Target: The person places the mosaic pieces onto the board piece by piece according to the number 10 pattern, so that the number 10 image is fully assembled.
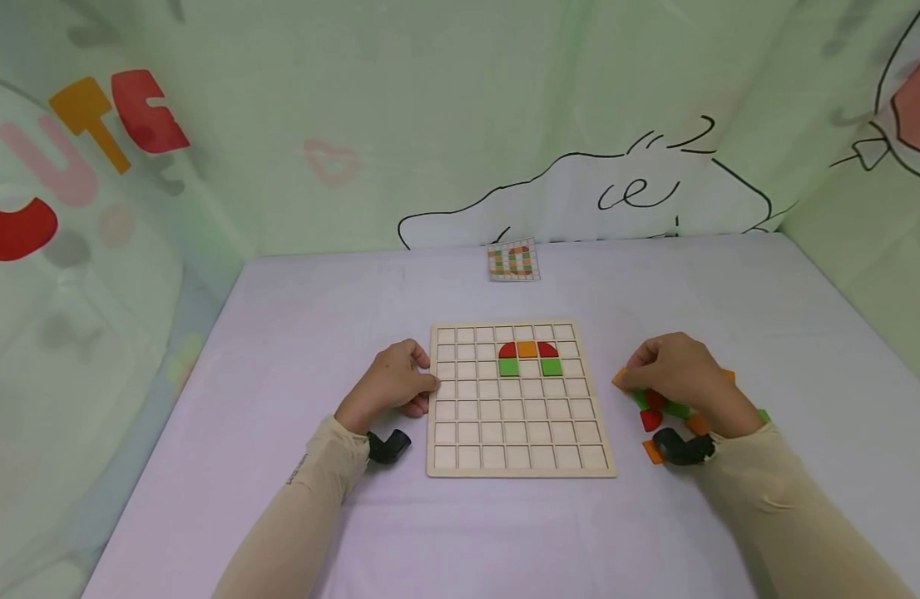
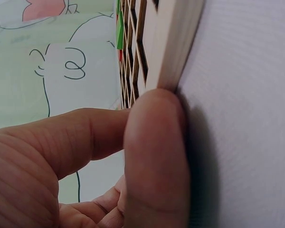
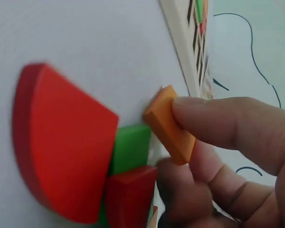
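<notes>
A wooden grid board (image 1: pixel 448 434) lies flat, with red quarter-round tiles (image 1: pixel 547 349), an orange square tile (image 1: pixel 526 349) and green square tiles (image 1: pixel 508 368) in its upper cells. At its left edge my left hand (image 1: pixel 391 381) touches the rim; the left wrist view shows the thumb (image 2: pixel 156 147) against the board's side (image 2: pixel 178 47). To the right of the board, my right hand (image 1: pixel 677 374) pinches an orange tile (image 3: pixel 168 126) between thumb and finger, tilted above the cloth. Below that hand lie loose tiles, among them a red quarter-round tile (image 3: pixel 61 147) and a green one (image 3: pixel 132 145).
A small printed pattern card (image 1: pixel 514 260) sits at the table's back edge, showing a coloured grid. Pale cloth (image 1: pixel 340 308) covers the table. Printed curtains (image 1: pixel 400 108) hang behind and at both sides. Black wrist devices (image 1: pixel 685 448) are strapped at both cuffs.
</notes>
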